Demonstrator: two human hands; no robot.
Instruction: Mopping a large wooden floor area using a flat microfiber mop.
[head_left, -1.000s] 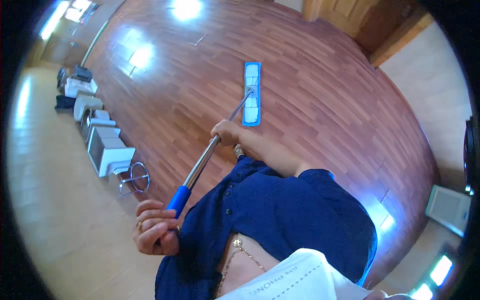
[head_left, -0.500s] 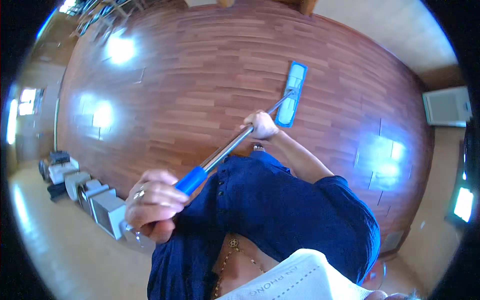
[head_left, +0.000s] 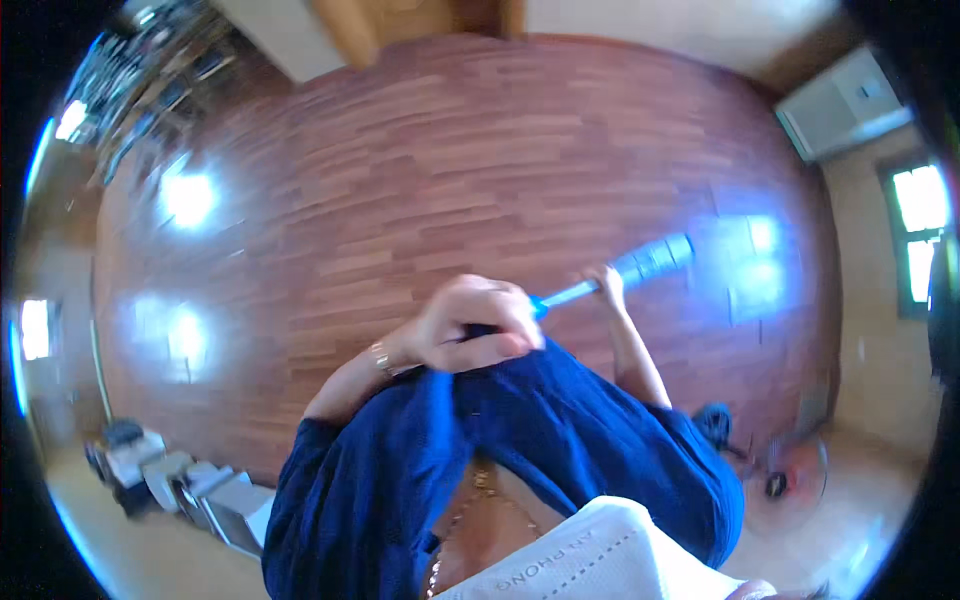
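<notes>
A flat mop reaches out to the right in front of me, with its blue-edged flat head (head_left: 655,260) lying over the wood floor. My left hand (head_left: 475,325) is curled round the blue grip at the near end of the handle, most of which it hides. Further along, my right hand (head_left: 605,284) is closed round the metal pole (head_left: 570,295), close to the mop head in this view. Both hands and the mop are somewhat smeared by motion.
Wood-pattern floor (head_left: 400,190) spreads ahead. A white boxy unit (head_left: 845,105) stands by the far right wall, near a window (head_left: 920,220). A reddish fan (head_left: 795,470) is at lower right. White appliances or boxes (head_left: 215,495) line the left wall. Cluttered racks (head_left: 150,80) fill the upper left.
The mop head has swung right and nearer to me. My left hand has moved up and right with the grip, and my right hand has moved right. The view has turned.
</notes>
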